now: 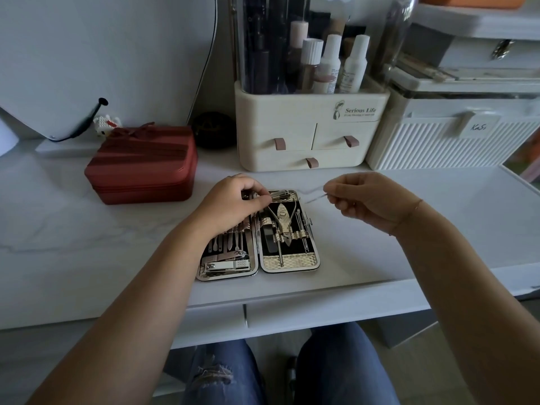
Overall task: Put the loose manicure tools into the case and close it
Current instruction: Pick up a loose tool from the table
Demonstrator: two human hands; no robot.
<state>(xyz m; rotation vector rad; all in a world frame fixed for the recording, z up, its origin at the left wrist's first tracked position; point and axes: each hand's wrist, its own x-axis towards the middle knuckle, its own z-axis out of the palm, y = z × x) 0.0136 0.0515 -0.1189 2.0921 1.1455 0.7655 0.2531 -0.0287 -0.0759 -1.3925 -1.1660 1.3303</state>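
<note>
- Black-lined, gold-trimmed hinged manicure case [287, 266]: lies open flat near the front edge of the white marbled bench [87, 229], 2 halves side by side, linings up.
- Right half: holds a gold cuticle nipper [282, 220], a black file and thin probes under a gold strap.
- Left half: carries a row of slim steel tools and a large steel clipper [228, 264] at the near end.
- Left grip [233, 200]: rests over the far end of the left half, thumb and fingers clamped on a small silver nail clipper [279, 195] at the case's far edge.
- Right grip [362, 197]: hangs above the bench just right of the case's far corner, fingertips pinched together on a thin silver rod tool [317, 197], its tip blurred and pointing left.
- Behind, well apart: a dark red zipped box [143, 165], a cream drawer organiser [309, 127] with bottles, and a white ribbed storage box [453, 141].
</note>
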